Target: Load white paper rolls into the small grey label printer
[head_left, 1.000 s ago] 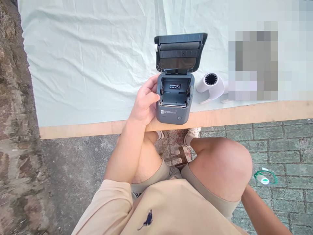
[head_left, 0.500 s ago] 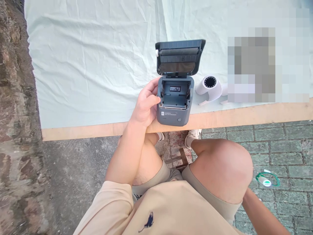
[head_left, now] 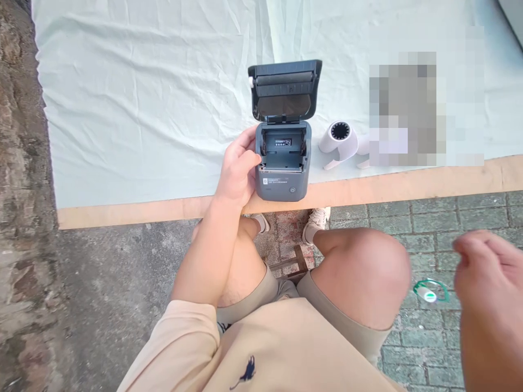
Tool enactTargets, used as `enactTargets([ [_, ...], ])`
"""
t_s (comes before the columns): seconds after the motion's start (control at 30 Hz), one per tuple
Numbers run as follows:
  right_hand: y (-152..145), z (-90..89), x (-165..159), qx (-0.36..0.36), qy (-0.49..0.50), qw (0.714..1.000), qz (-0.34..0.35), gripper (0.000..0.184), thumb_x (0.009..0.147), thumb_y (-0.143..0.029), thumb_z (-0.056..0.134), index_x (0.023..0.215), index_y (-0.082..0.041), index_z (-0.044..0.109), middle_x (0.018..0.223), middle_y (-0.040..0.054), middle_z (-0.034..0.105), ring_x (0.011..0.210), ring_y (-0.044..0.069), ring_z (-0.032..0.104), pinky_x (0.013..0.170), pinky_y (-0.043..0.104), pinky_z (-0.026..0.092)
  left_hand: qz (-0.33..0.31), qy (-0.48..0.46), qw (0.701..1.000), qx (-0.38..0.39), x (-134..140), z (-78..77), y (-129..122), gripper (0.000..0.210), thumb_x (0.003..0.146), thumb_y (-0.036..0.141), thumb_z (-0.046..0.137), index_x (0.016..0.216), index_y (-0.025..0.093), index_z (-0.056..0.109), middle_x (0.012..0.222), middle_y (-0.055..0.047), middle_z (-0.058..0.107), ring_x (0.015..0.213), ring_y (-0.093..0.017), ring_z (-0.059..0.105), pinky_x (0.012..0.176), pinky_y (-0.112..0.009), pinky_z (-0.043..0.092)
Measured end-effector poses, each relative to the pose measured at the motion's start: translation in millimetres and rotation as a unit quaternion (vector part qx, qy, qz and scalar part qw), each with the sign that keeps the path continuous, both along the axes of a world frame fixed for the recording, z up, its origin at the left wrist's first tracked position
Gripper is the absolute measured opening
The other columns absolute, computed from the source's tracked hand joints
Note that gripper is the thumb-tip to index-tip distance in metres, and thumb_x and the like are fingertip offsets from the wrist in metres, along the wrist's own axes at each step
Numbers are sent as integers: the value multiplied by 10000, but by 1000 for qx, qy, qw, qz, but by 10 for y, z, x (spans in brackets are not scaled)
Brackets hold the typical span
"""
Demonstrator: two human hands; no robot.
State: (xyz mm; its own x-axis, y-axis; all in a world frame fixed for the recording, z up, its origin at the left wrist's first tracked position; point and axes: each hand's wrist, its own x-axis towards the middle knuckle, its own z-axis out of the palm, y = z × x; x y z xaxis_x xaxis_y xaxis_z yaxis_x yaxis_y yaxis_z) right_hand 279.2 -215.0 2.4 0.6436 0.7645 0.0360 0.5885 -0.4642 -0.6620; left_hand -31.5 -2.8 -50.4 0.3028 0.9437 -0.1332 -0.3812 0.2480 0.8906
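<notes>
A dark grey label printer (head_left: 281, 188) stands at the front edge of the table with its lid (head_left: 285, 90) raised and its roll bay bare. My left hand (head_left: 239, 169) grips the printer's left side, thumb on the rim of the bay. Off to the right, past my knee, my right hand (head_left: 488, 261) is in the air with its fingers curled closed; whether anything is inside them is hidden. Right of the printer lies a white label roll (head_left: 347, 146) with a black toothed core and a loose end. Another white roll (head_left: 363, 146) sits partly behind it.
A pale cloth (head_left: 155, 109) covers the table, leaving a wooden front edge (head_left: 134, 212) bare. A pixelated patch (head_left: 408, 109) hides the right side. On the paving lies a white and green item (head_left: 429, 294). A stone wall (head_left: 20, 190) runs along the left.
My right hand has come up into view at the right, from down beside my knee. The view has shifted slightly. My left hand keeps its hold on the label printer.
</notes>
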Motion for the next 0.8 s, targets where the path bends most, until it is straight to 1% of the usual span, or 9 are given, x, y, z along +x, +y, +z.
enactTargets([
  [0.07, 381, 46, -131, 79, -11, 996, 47, 366, 717, -564, 685, 529, -308, 503, 400, -11, 388, 349, 134, 329, 371, 344, 234, 7, -3, 1000, 3, 17, -12, 4, 360, 673, 242, 640, 1024, 228, 719, 945, 2, 731, 833, -153, 668, 668, -263, 549],
  [0.1, 598, 133, -254, 121, -70, 987, 84, 277, 694, -478, 694, 574, -295, 523, 457, -5, 463, 399, 145, 414, 414, 356, 303, 9, -3, 1000, 6, 22, -20, 9, 360, 674, 241, 638, 1024, 224, 720, 944, 2, 731, 820, -148, 668, 661, -265, 545],
  [0.13, 818, 246, -406, 117, -132, 977, 120, 177, 699, -382, 674, 647, -280, 539, 585, 19, 577, 532, 175, 540, 505, 370, 396, 10, -2, 1000, 9, 25, -26, 16, 355, 675, 239, 635, 1019, 221, 722, 936, 2, 731, 803, -144, 666, 651, -265, 538],
  [0.2, 1225, 474, -746, 32, -180, 960, 211, 134, 736, -330, 635, 815, -255, 556, 828, 53, 670, 760, 209, 623, 717, 399, 478, 14, 0, 1000, 14, 25, -33, 28, 349, 677, 230, 622, 1009, 218, 725, 919, 1, 728, 785, -141, 663, 644, -266, 527],
  [0.3, 1617, 634, -1142, -70, -209, 951, 217, 232, 813, -375, 584, 983, -218, 566, 1045, 104, 659, 959, 282, 600, 811, 435, 449, 12, 1, 1000, 6, 17, -30, 34, 384, 664, 205, 601, 1030, 216, 717, 948, -7, 732, 813, -150, 669, 681, -276, 530],
  [0.47, 1725, 483, -1255, -160, -215, 943, 197, 315, 828, -362, 605, 1089, -195, 550, 1042, 116, 628, 837, 225, 590, 691, 357, 394, -2, 11, 1000, 3, 14, -19, 28, 374, 678, 221, 606, 1040, 222, 701, 987, -17, 722, 862, -169, 675, 740, -305, 537],
  [0.6, 1764, 398, -1224, -206, -218, 930, 214, 244, 826, -294, 606, 1057, -227, 565, 964, 82, 666, 808, 247, 595, 653, 352, 368, -4, -5, 1000, 2, 18, -19, 35, 372, 648, 199, 608, 1003, 224, 717, 945, 2, 724, 839, -152, 673, 699, -281, 546],
  [0.7, 1819, 378, -1239, -196, -227, 927, 227, 187, 811, -235, 573, 996, -261, 583, 951, 66, 677, 869, 290, 612, 645, 374, 384, -10, -22, 1000, -5, 13, -23, 42, 394, 638, 187, 608, 1014, 215, 722, 961, 10, 736, 841, -145, 684, 684, -270, 557],
  [0.8, 1839, 410, -1198, -139, -227, 938, 221, 239, 792, -232, 550, 1024, -271, 594, 1006, 72, 684, 962, 318, 607, 705, 420, 423, -15, -31, 999, -7, 4, -30, 45, 360, 658, 183, 611, 1000, 215, 719, 960, 15, 739, 854, -144, 698, 691, -266, 566],
])
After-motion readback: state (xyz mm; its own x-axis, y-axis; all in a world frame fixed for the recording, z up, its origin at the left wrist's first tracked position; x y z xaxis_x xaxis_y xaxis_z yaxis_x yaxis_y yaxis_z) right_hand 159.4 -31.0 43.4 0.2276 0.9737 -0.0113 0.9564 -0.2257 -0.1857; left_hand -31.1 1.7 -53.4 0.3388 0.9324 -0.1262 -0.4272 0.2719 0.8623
